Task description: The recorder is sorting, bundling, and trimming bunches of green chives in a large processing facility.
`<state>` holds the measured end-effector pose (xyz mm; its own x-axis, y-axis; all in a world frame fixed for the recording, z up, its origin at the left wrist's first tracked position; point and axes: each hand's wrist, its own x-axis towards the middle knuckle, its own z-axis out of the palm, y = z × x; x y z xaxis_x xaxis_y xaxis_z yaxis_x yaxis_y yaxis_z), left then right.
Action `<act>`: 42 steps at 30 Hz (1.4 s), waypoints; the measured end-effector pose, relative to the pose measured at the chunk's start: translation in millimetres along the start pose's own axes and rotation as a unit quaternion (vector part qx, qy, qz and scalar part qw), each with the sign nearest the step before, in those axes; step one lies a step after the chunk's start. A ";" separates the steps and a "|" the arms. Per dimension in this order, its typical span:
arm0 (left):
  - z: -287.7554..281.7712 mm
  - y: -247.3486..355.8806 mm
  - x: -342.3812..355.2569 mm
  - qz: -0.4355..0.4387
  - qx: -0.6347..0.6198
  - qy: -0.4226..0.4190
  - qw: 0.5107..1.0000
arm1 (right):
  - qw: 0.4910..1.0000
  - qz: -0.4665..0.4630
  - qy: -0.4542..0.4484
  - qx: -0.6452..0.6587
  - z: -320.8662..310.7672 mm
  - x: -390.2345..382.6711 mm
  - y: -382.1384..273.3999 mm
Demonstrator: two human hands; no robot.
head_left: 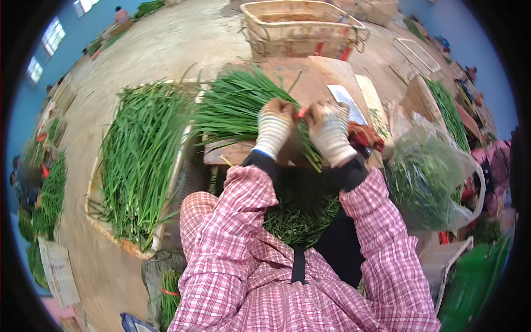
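Fingers (287, 105) of left hand (275, 126) and right hand (332, 130) pinched together on one red band (302, 112), at one green bunch (238, 105) fanning out leftward. Left of fingers: one crate (176, 176), heaped with long leaves (138, 160). Right: one clear bag (463, 171), greenery (420, 180) inside. Beyond fingertips: one pale tub (293, 45).

A stained cream tub (301, 43) stands beyond the grip, a crumpled reddish cloth (366, 134) lies just right of it, and windows (53, 36) pierce a blue wall (27, 99) far to its left.

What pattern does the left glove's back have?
The left glove has white and greyish stripes, clearest in the head view.
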<state>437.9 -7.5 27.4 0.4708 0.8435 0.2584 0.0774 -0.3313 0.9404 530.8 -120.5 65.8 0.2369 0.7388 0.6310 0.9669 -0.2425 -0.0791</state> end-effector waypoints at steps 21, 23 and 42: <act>-10.1 36.5 -9.8 0.084 0.133 -0.132 0.979 | 0.918 0.245 -0.165 0.265 -12.0 8.5 26.1; -5.6 30.6 -11.0 0.079 0.146 -0.114 0.980 | 0.941 0.190 -0.086 0.266 -9.2 5.2 32.0; -36.5 26.8 -10.2 0.201 0.076 -0.224 0.951 | 0.985 -0.021 -0.079 0.151 -22.6 24.2 21.8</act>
<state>403.1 -9.5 58.0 0.8139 0.3821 0.4377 -0.0778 -0.6749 0.7338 555.5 -122.1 96.8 0.1851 0.8389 0.5119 0.9545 -0.0296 -0.2968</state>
